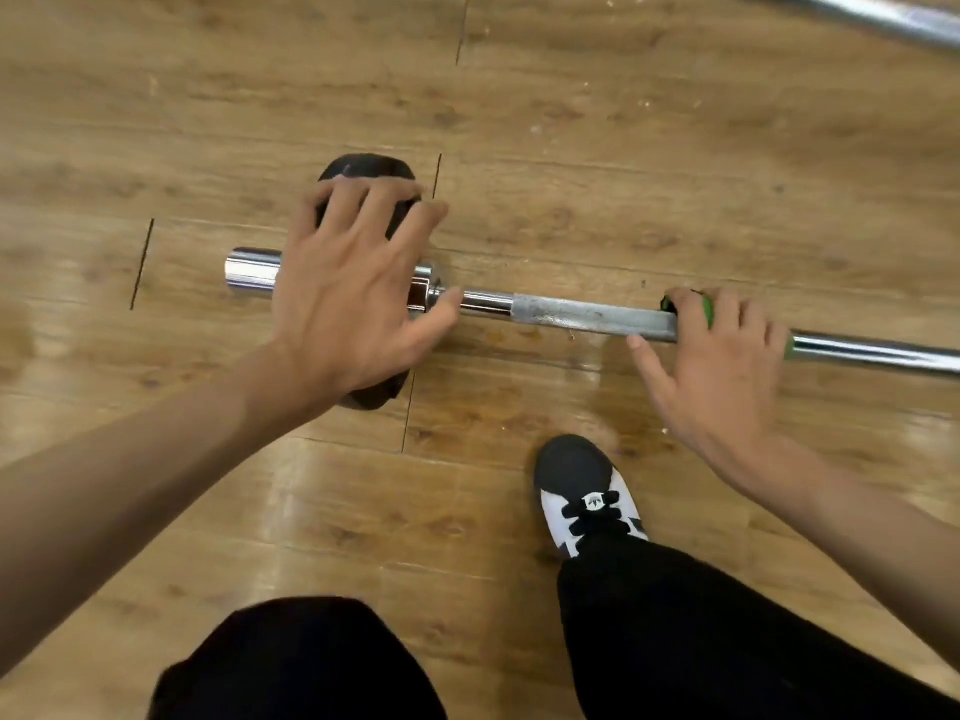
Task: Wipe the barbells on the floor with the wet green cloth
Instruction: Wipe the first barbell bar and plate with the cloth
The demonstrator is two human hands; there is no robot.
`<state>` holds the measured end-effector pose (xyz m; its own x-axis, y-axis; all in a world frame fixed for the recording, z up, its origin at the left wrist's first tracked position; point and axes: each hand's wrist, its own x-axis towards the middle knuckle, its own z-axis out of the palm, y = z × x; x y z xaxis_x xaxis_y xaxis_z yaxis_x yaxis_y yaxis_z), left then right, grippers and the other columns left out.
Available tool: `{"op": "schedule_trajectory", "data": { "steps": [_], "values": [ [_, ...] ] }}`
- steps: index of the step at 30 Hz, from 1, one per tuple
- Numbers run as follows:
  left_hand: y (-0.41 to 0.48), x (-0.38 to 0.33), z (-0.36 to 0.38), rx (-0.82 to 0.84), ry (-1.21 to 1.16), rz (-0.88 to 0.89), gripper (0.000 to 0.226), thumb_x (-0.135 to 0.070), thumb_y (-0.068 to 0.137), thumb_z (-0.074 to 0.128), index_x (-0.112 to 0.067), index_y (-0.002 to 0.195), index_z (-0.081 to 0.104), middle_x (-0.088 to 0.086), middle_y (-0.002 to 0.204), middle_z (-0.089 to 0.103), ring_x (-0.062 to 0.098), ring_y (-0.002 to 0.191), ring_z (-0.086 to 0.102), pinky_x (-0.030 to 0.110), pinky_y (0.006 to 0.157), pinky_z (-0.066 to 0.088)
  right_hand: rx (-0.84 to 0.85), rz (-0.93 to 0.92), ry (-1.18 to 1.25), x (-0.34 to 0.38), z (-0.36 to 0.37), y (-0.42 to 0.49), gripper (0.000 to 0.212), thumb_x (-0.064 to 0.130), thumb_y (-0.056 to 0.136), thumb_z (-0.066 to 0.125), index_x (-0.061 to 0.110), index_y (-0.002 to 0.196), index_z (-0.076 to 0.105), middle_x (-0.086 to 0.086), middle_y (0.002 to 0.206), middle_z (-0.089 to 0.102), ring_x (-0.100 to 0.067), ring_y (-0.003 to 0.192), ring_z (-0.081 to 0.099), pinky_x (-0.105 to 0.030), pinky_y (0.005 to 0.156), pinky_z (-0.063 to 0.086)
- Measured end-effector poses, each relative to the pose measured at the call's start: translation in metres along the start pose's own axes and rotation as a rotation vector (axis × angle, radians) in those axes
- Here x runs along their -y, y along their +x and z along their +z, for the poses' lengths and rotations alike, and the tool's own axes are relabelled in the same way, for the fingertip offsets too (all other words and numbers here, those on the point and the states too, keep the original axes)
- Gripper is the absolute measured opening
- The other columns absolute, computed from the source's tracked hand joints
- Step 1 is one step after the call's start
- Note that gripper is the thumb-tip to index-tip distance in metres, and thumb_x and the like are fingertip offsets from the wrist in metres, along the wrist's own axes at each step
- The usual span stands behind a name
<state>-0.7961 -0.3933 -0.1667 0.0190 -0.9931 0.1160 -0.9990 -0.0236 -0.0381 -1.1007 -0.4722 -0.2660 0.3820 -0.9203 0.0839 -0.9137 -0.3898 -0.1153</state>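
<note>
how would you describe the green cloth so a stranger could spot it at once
Find the chrome barbell lying across the wooden floor and follow its shaft to the right hand. The green cloth sits under that hand against the shaft, only slivers showing at the hand's edges. Nothing else here is bright green.

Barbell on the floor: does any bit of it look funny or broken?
Nothing looks broken. One stretch of the long silver metal barbell is dull, grey and blotchy, between the black round weight plate and the green cloth under the right hand, while the rest shines. White specks also dot the brown wooden floor beyond it.
</note>
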Motion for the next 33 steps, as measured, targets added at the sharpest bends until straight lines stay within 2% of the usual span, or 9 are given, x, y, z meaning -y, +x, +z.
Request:
{"op": "schedule_trajectory", "data": {
  "steps": [4, 6, 11, 15, 19, 23, 27, 30, 33],
  "values": [
    [-0.001, 0.017, -0.007, 0.017, -0.072, 0.047, 0.070, -0.058, 0.089, 0.046, -0.010, 0.138, 0.057, 0.019, 0.146, 0.049, 0.039, 0.129, 0.044, 0.055, 0.106, 0.035, -0.066, -0.009, 0.078, 0.028, 0.008, 0.011, 0.059, 0.062, 0.099, 0.038, 0.012, 0.117, 0.066, -0.016, 0.105, 0.061, -0.038, 0.092, 0.053, -0.047, 0.080, 0.035],
    [-0.005, 0.031, -0.012, 0.046, -0.074, 0.088, 0.072, -0.058, 0.093, 0.044, -0.006, 0.141, 0.055, 0.022, 0.148, 0.045, 0.042, 0.129, 0.044, 0.056, 0.106, 0.036, -0.082, -0.022, 0.088, 0.023, 0.012, 0.009, 0.057, 0.059, 0.102, 0.036, 0.014, 0.118, 0.067, -0.015, 0.106, 0.062, -0.037, 0.093, 0.053, -0.047, 0.080, 0.035],
    [-0.018, 0.043, 0.000, 0.024, -0.095, 0.055, 0.076, -0.059, 0.100, 0.040, 0.001, 0.147, 0.049, 0.025, 0.158, 0.040, 0.044, 0.148, 0.033, 0.058, 0.120, 0.030, -0.070, 0.062, 0.186, 0.047, 0.006, 0.005, 0.063, 0.059, 0.102, 0.031, 0.011, 0.125, 0.066, -0.020, 0.114, 0.061, -0.039, 0.100, 0.052, -0.048, 0.088, 0.032],
    [-0.016, 0.041, 0.004, -0.033, -0.101, 0.066, 0.081, -0.062, 0.101, 0.035, 0.002, 0.150, 0.048, 0.024, 0.158, 0.042, 0.041, 0.151, 0.034, 0.057, 0.122, 0.029, 0.084, -0.146, 0.116, 0.130, 0.005, 0.018, 0.074, 0.066, 0.100, 0.023, 0.011, 0.137, 0.056, -0.018, 0.121, 0.058, -0.035, 0.104, 0.051, -0.047, 0.090, 0.033],
    [-0.012, 0.044, 0.008, -0.031, -0.122, 0.057, 0.085, -0.064, 0.102, 0.031, 0.003, 0.152, 0.045, 0.024, 0.160, 0.040, 0.040, 0.152, 0.032, 0.055, 0.124, 0.026, 0.157, -0.271, 0.056, 0.191, 0.009, 0.033, 0.068, 0.058, 0.098, 0.028, 0.007, 0.138, 0.048, -0.016, 0.120, 0.057, -0.034, 0.104, 0.052, -0.045, 0.090, 0.038],
    [-0.008, 0.041, 0.008, -0.010, -0.110, 0.054, 0.087, -0.066, 0.102, 0.027, 0.002, 0.155, 0.040, 0.026, 0.162, 0.036, 0.042, 0.153, 0.031, 0.057, 0.125, 0.024, 0.184, -0.339, 0.110, 0.122, 0.000, 0.025, 0.066, 0.058, 0.105, 0.026, 0.015, 0.152, 0.040, -0.013, 0.126, 0.058, -0.034, 0.111, 0.055, -0.045, 0.095, 0.040],
    [-0.018, 0.034, 0.011, -0.040, -0.093, 0.054, 0.083, -0.060, 0.098, 0.042, 0.003, 0.152, 0.044, 0.027, 0.162, 0.036, 0.042, 0.153, 0.030, 0.054, 0.127, 0.020, 0.106, -0.191, -0.026, 0.034, -0.014, -0.001, 0.067, 0.059, 0.103, 0.028, 0.015, 0.150, 0.046, -0.015, 0.118, 0.057, -0.035, 0.106, 0.050, -0.048, 0.096, 0.036],
    [-0.028, 0.031, 0.013, -0.073, -0.090, 0.043, 0.080, -0.058, 0.095, 0.050, 0.003, 0.148, 0.050, 0.028, 0.160, 0.038, 0.043, 0.151, 0.033, 0.057, 0.125, 0.026, 0.080, -0.038, 0.009, 0.045, -0.009, -0.005, 0.070, 0.061, 0.104, 0.024, 0.009, 0.139, 0.056, -0.020, 0.112, 0.058, -0.038, 0.105, 0.049, -0.050, 0.103, 0.033],
    [-0.033, 0.033, 0.012, -0.095, -0.093, 0.026, 0.078, -0.056, 0.094, 0.053, 0.002, 0.146, 0.052, 0.027, 0.159, 0.039, 0.043, 0.151, 0.034, 0.055, 0.125, 0.026, 0.070, -0.003, 0.103, 0.092, -0.003, 0.000, 0.078, 0.062, 0.106, 0.015, 0.002, 0.128, 0.060, -0.021, 0.107, 0.056, -0.037, 0.102, 0.049, -0.049, 0.097, 0.034]
  ]
}}
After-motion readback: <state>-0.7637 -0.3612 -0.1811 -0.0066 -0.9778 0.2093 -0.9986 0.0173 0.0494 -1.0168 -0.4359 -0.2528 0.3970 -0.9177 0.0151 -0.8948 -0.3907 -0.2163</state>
